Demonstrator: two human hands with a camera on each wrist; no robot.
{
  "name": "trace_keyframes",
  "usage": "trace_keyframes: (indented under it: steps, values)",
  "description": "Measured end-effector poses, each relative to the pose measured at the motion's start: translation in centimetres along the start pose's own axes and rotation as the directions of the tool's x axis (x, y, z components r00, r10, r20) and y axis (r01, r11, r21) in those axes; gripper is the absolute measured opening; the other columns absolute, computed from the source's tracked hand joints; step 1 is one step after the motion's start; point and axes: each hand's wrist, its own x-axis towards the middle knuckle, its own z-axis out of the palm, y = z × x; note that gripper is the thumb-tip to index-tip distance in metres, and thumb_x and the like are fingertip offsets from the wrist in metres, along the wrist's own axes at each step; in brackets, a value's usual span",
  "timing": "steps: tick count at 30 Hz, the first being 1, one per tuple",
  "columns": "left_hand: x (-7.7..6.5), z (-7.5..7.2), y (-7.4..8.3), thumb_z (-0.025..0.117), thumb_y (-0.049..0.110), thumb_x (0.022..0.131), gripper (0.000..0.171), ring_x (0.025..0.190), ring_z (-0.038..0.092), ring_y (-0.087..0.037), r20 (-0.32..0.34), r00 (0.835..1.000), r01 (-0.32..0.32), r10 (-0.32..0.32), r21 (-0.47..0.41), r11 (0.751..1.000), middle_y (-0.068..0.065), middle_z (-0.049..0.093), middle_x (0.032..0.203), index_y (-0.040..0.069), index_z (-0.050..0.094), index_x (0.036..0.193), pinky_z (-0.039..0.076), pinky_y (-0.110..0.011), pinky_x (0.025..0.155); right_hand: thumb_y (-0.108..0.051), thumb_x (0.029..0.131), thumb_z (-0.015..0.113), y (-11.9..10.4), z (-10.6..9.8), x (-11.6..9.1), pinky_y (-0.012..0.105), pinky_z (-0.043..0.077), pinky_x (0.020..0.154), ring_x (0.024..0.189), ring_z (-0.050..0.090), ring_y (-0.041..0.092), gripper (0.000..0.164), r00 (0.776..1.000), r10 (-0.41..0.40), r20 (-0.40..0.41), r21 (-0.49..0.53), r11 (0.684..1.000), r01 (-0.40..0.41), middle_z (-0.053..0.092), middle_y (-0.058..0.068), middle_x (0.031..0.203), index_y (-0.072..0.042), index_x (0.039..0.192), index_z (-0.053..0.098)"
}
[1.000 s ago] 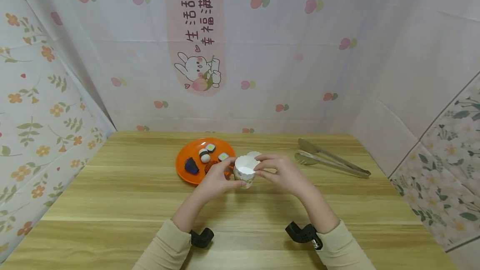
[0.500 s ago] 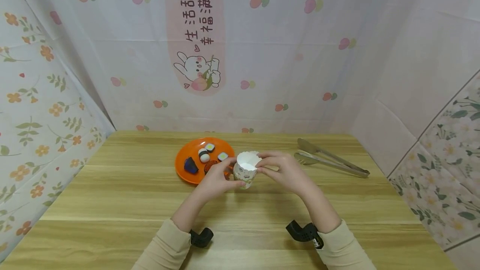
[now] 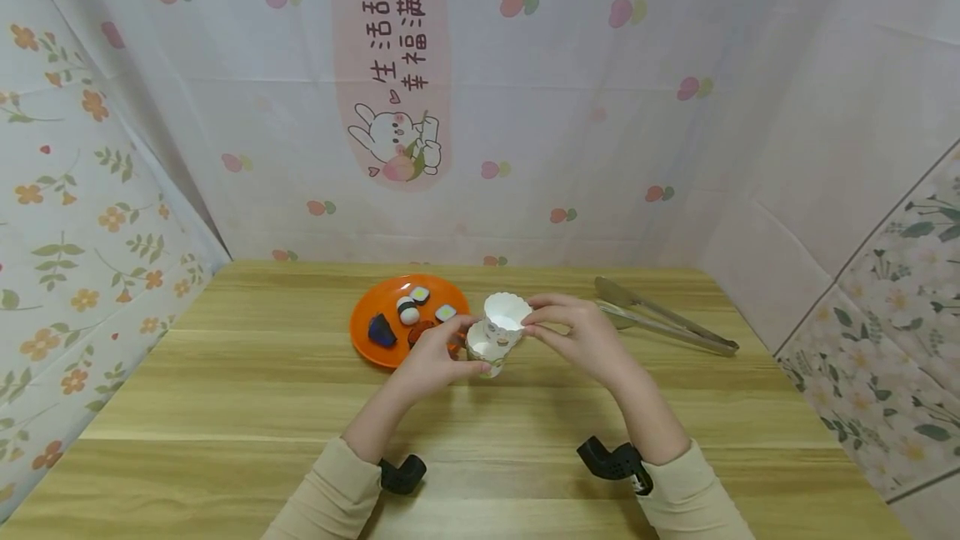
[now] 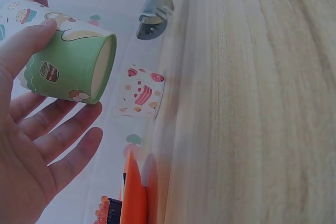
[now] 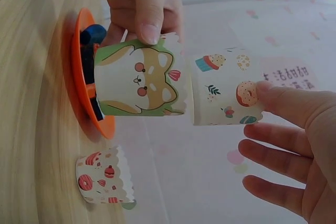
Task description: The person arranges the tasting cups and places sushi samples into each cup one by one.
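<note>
In the head view my left hand (image 3: pixel 435 357) holds a green paper baking cup (image 5: pixel 113 106) with a dog's face on it, thumb on one side and fingers on the other. My right hand (image 3: pixel 577 336) pinches the rim of a white paper cup (image 5: pixel 223 85) printed with a doughnut and a cupcake. That white cup is just above the green cup's scalloped mouth, its base close to the rim. Another paper cup (image 4: pixel 140 92), patterned in red, stands on the table behind; the held cups hide it in the head view.
An orange plate (image 3: pixel 363 340) with toy sushi pieces, among them a black-banded white one (image 3: pixel 408 311) and a dark blue one (image 3: pixel 382 331), lies just left of the cups. Metal tongs (image 3: pixel 675 327) lie at the back right. A printed curtain (image 3: pixel 525 132) hangs behind the table.
My right hand has drawn the white cup up and slightly right out of the green cup, where it was nested. My left hand stays put with the green cup.
</note>
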Motion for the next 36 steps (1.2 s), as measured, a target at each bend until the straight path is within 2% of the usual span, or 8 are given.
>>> trace_keyframes:
  steps: [4,14,23,36]
  values:
    - [-0.1,0.0,0.1,0.083,0.029,0.075,0.064,0.094,0.059,-0.015,-0.004,1.000,0.001,-0.001,-0.003,1.000,0.003,0.062,0.111,0.012,0.055,0.130,0.051,-0.033,0.075,-0.006,0.079,0.077,0.3,-0.3,0.0,0.039,0.055,0.077,0.101,0.064,0.026,0.013,1.000,0.004,-0.020,-0.003,1.000,-0.004,0.067,0.008,0.113,-0.010,0.091,0.076]
    - [-0.1,0.0,-0.1,0.084,0.028,0.075,0.064,0.094,0.058,-0.015,-0.004,1.000,-0.003,0.003,-0.016,1.000,0.005,0.062,0.111,0.014,0.055,0.130,0.051,-0.032,0.075,-0.006,0.081,0.076,1.4,-1.0,-0.3,0.032,0.057,0.062,0.103,0.063,0.030,0.011,0.994,0.091,-0.060,-0.014,0.996,-0.092,0.065,0.012,0.114,-0.009,0.092,0.076]
    - [0.0,0.0,0.0,0.084,0.028,0.075,0.063,0.094,0.057,-0.015,-0.006,1.000,-0.002,0.002,-0.021,1.000,0.006,0.061,0.112,0.014,0.055,0.130,0.051,-0.033,0.075,-0.010,0.083,0.076,2.9,-1.2,-0.5,0.047,0.056,0.074,0.107,0.060,0.033,0.009,0.984,0.166,-0.056,-0.044,0.985,-0.169,0.064,0.014,0.117,-0.009,0.092,0.076]
    - [0.0,0.0,-0.1,0.083,0.028,0.076,0.064,0.095,0.057,-0.018,-0.003,1.000,-0.008,0.008,-0.019,1.000,0.004,0.061,0.111,0.013,0.055,0.131,0.050,-0.033,0.075,-0.011,0.084,0.075,4.7,-1.2,-1.0,0.048,0.055,0.076,0.108,0.059,0.036,0.010,0.976,0.206,-0.072,-0.061,0.976,-0.211,0.063,0.015,0.118,-0.007,0.093,0.075]
